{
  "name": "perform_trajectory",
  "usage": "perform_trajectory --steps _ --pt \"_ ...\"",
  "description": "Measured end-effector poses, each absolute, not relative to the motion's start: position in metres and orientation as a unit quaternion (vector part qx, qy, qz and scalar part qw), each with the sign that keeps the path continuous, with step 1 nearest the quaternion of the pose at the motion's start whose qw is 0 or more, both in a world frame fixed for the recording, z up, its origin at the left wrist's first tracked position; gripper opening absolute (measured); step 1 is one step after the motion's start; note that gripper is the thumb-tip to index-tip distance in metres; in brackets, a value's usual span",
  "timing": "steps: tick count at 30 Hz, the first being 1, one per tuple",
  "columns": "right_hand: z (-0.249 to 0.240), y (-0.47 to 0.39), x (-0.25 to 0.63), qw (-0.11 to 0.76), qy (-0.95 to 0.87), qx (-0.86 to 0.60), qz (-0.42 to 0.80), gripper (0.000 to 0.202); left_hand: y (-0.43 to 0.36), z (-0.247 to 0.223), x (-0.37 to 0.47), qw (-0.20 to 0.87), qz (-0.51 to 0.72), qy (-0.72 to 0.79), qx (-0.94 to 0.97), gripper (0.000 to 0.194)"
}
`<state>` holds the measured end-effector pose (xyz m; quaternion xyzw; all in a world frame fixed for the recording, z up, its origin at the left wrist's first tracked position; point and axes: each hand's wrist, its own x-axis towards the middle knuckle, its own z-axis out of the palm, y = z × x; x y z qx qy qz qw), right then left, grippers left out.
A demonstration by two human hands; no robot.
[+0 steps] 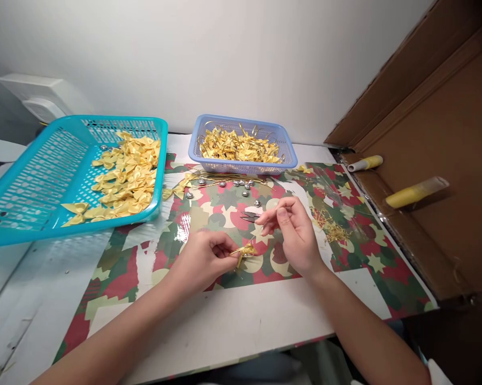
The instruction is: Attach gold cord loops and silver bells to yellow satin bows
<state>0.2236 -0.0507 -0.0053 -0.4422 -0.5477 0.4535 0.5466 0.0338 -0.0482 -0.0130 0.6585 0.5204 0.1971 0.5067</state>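
My left hand (pixel 214 256) pinches a small gold ribbon bow (pixel 246 250) over the middle of the patterned mat (pixel 228 206). Right of it, my right hand (pixel 292 232) is closed, with thumb and index finger pressed together. Small dark-bladed snips (pixel 249 216) stick out from its fingers, pointing left; their handles are hidden in the hand. A thin strand seems to run between the two hands. Several silver bells (pixel 244 193) and a bundle of gold wires (pixel 232 176) lie on the mat beyond my hands.
At the left stands a turquoise basket (pixel 164 160) holding yellow bows (pixel 132 176). A blue-violet basket (pixel 243 164) of wired bows stands at the back. Gold clippings (pixel 331 227) lie right of my right hand. Cardboard (pixel 433 144) with two yellow-and-clear tubes (pixel 417 192) borders the right.
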Motion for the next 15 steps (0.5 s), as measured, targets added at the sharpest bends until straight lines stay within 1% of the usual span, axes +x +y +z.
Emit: perform_trajectory --steps 4,10,15 --pt "-0.003 -0.051 0.225 0.556 -0.526 -0.435 0.474 0.015 -0.048 -0.013 0.034 0.503 0.195 0.521 0.661 0.015" --pt "0.003 -0.046 0.232 0.631 -0.477 -0.413 0.452 0.011 -0.048 -0.014 0.033 0.504 0.182 0.529 0.658 0.016" --pt "0.005 -0.04 0.238 0.657 -0.454 -0.397 0.453 0.011 -0.048 -0.015 0.033 0.516 0.183 0.524 0.652 0.016"
